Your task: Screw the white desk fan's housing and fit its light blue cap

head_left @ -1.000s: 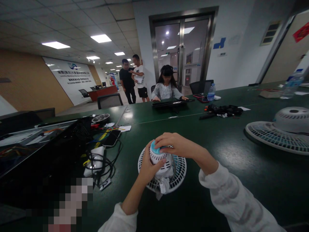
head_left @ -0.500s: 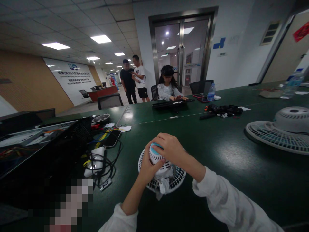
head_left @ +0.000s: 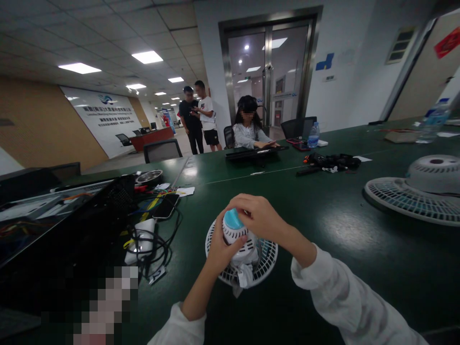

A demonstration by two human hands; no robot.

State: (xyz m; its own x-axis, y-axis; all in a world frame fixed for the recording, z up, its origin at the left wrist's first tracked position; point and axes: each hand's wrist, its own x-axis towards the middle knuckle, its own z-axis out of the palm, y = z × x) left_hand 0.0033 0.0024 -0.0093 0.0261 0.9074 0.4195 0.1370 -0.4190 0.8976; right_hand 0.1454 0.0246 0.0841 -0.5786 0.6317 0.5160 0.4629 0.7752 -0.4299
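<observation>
Nearest you, low centre of the frame, the small fan point(head_left: 238, 259) sits cage-down on the tabletop point(head_left: 323, 201); its thin ribs point(head_left: 268, 267) look breakable. Your left grip point(head_left: 220, 245) is wrapped around the white motor housing point(head_left: 248, 247), likely stiff and the heaviest part, so the soundest place to hold. Further on, your right grip point(head_left: 264, 215) is half-curled at the blue cap point(head_left: 233, 219), perhaps slippery; with fingertips hidden, you cannot tell whether they hold it.

Doors point(head_left: 270, 81): glass, ahead of me
Ceiling point(head_left: 118, 33): tiled, lamps point(head_left: 147, 57) lit
Wall point(head_left: 354, 105): white
Chairs point(head_left: 163, 151): dark, across my table point(head_left: 323, 201)
</observation>
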